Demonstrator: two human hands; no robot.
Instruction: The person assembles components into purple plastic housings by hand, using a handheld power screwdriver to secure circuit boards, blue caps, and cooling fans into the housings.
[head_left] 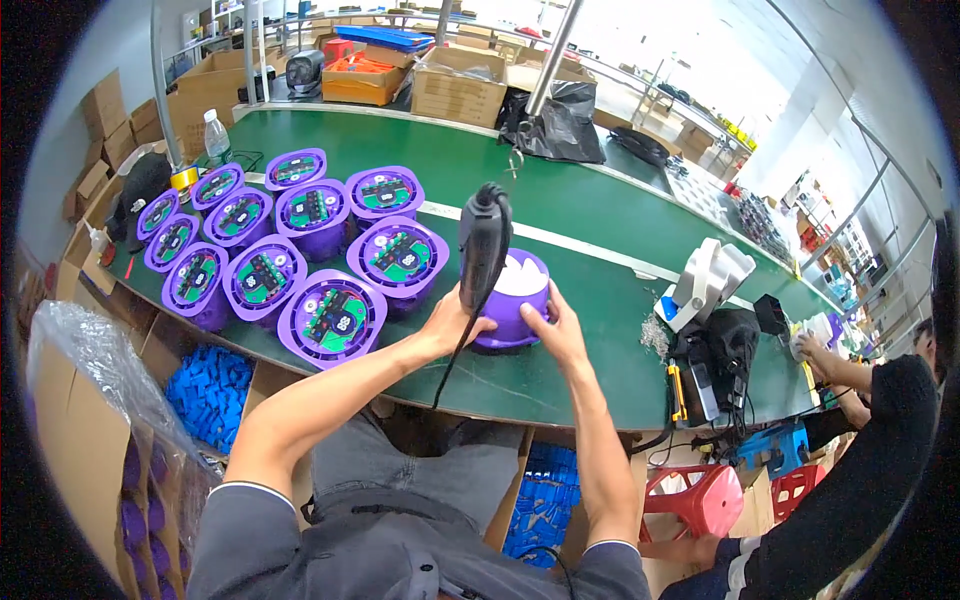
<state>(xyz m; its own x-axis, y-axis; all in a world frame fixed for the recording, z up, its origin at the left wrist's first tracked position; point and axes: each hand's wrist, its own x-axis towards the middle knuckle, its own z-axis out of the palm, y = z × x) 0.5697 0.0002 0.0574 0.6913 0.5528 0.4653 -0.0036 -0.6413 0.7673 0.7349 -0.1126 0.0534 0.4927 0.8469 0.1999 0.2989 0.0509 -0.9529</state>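
Observation:
Between my two hands stands a purple plastic housing (pixel 512 318) with a white inner part (pixel 522 277) showing at its top. My left hand (pixel 456 326) is closed on its left side, fingers partly hidden behind a hanging black electric screwdriver (pixel 484 245). On the other side, my right hand (pixel 556 328) grips the housing with the thumb at its front. The screwdriver hangs upright on its cord just in front of the housing and covers part of it. To the left stand several purple housings with green circuit boards (pixel 332 313) facing up.
Under the housings is a green workbench (pixel 590 330). A white-grey device (pixel 712 280), a black bag (pixel 728 345) and a yellow-handled tool (pixel 677 392) lie to the right. A co-worker's arm (pixel 845 372) reaches in there. Blue parts (pixel 210 395) fill a box below; a water bottle (pixel 215 137) stands far left.

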